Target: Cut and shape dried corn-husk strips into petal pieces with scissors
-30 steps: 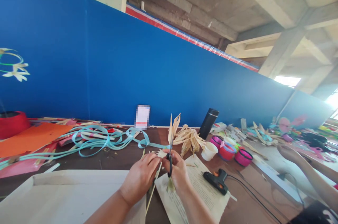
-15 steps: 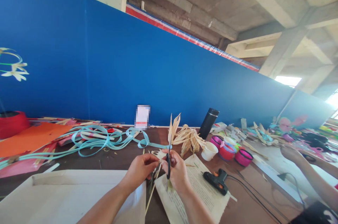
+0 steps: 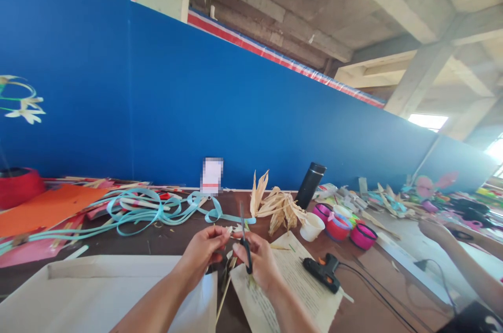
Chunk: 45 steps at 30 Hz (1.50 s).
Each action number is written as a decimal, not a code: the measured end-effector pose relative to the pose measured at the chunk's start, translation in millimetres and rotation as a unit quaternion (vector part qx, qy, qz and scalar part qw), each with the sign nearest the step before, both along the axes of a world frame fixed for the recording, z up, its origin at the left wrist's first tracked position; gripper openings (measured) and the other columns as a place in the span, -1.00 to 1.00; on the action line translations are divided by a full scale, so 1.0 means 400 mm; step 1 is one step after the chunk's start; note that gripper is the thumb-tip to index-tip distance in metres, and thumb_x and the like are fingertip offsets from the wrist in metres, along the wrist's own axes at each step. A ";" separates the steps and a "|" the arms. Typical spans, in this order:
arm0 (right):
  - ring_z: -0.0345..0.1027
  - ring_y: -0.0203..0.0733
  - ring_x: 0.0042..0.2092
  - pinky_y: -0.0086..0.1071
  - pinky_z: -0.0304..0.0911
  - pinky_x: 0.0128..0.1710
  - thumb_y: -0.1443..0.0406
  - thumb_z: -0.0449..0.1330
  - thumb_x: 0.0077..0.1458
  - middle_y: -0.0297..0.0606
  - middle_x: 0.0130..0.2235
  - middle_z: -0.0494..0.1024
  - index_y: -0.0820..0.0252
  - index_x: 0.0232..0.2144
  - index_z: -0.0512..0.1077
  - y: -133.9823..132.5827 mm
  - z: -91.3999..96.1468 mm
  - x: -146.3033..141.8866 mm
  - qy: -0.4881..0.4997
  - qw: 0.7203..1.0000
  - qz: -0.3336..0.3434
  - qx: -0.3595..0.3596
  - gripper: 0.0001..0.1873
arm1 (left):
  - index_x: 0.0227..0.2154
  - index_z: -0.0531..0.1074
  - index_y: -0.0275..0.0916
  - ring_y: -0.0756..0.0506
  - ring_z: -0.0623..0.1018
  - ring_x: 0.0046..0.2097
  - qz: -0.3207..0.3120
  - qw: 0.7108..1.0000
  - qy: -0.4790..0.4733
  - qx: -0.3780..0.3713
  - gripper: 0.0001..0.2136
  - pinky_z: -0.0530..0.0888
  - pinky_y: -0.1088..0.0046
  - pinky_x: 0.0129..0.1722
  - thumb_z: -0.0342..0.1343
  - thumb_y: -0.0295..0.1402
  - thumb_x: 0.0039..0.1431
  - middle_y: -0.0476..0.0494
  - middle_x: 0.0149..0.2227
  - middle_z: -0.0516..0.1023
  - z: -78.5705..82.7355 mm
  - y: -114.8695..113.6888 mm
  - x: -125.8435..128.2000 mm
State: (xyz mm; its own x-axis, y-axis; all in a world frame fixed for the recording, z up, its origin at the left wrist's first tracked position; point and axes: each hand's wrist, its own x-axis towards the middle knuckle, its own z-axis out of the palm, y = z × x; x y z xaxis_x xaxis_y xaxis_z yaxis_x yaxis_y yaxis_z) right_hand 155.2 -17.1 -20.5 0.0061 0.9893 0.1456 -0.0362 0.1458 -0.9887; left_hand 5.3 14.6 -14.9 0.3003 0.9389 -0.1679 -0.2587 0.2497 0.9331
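My right hand (image 3: 257, 259) is closed round the black handles of a pair of scissors (image 3: 244, 241), whose blades point up. My left hand (image 3: 204, 249) pinches a small pale piece of dried husk (image 3: 236, 229) right beside the blades. Both hands hover just above a printed paper sheet (image 3: 298, 280) on the brown table (image 3: 365, 296). A thin wooden stick (image 3: 223, 296) slants down below my hands.
A black glue gun (image 3: 321, 272) with its cord lies right of my hands. Behind are a heap of dried husks (image 3: 277, 204), a black flask (image 3: 309, 184), a white cup (image 3: 311, 226), pink tubs (image 3: 363, 235), light blue ribbon (image 3: 149, 207) and white card (image 3: 98, 291). Another person's arm (image 3: 459, 259) reaches in at right.
Both hands have dropped slightly and shifted left. The scissors have tilted a little to the left, and the tall husk leaf no longer stands in front of them.
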 end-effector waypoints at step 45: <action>0.09 -0.47 -0.72 -0.60 0.06 -0.73 0.19 0.26 -0.09 -0.39 -0.70 0.33 0.34 -0.32 0.51 -0.019 0.008 -0.010 -0.104 0.988 0.086 -0.078 -0.68 | -0.46 0.47 -0.26 0.10 0.41 -0.49 0.085 0.991 -0.084 -0.053 -0.78 0.36 0.67 -0.58 0.27 -0.31 -0.23 -0.03 -0.44 0.49 0.000 0.016 -0.014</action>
